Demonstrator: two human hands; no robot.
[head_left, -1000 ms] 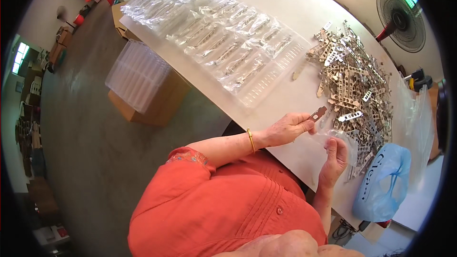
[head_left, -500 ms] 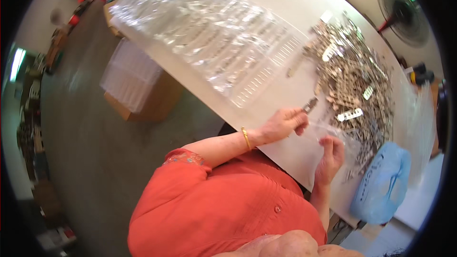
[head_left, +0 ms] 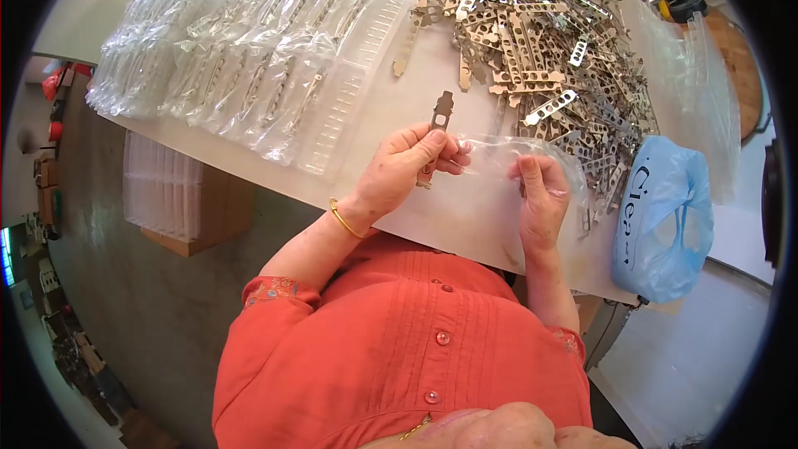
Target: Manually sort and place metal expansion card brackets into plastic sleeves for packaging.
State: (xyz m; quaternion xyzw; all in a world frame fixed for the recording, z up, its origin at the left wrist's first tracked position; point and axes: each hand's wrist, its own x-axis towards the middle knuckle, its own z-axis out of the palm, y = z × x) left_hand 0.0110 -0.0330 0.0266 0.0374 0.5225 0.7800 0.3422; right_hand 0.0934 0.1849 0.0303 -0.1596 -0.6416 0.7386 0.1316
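My left hand [head_left: 397,168] is closed on a flat metal bracket [head_left: 441,110] with cut-out holes, held roughly upright between thumb and fingers. Across from it, my right hand [head_left: 543,199] pinches the edge of a thin clear plastic bag [head_left: 492,152]. The bag stretches between both hands, and my left fingertips touch its near end. Just beyond the hands lies a large loose pile of similar metal brackets [head_left: 532,79]. To the left, bagged brackets [head_left: 249,66] lie in rows on a clear slotted plastic tray [head_left: 335,116].
A blue plastic bag bundle [head_left: 657,241] sits at the table's right edge. Clear plastic sheets [head_left: 711,108] lie behind it, near a black and yellow object [head_left: 680,7]. Below the table's left edge, stacked clear trays [head_left: 162,179] rest against a cardboard box [head_left: 220,212].
The view has turned, shifting the table leftward in it. The bracket in my left hand now points more upright, and the clear bag is drawn out between both hands.
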